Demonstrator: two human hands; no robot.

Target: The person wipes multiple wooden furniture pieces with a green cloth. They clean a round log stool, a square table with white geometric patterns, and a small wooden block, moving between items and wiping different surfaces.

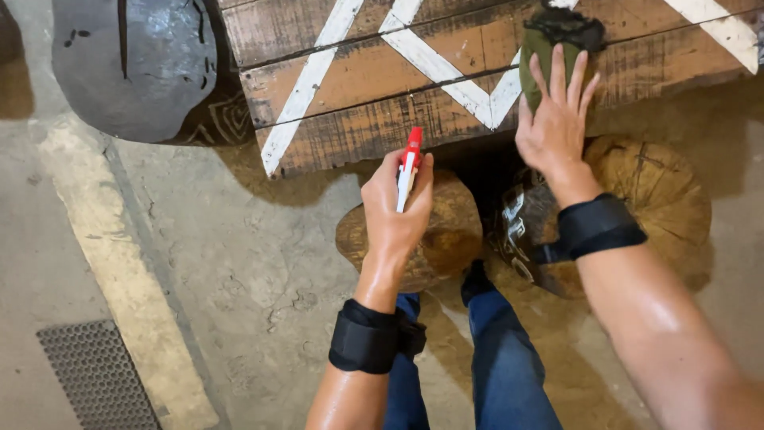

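Warm, even indoor light; sharp view with mild bending at the edges

Light fell from above and slightly behind, laying a soft shadow under the wooden board [493, 72] and a dark pocket between the two log stumps. The forearms shone with a wet sheen, and the grey sheet [135, 64] at top left showed dull glare. The floor [239, 263] was evenly lit. Focus held throughout; only the right hand [557, 119] was faintly soft. Straight lines curved a little near the corners.

Premises: workshop or garage-type space. Evidence: stained concrete floor [239, 271] below the hands, metal drain grate [95, 374] at lower left, worn painted wooden planks [446, 72] ahead.
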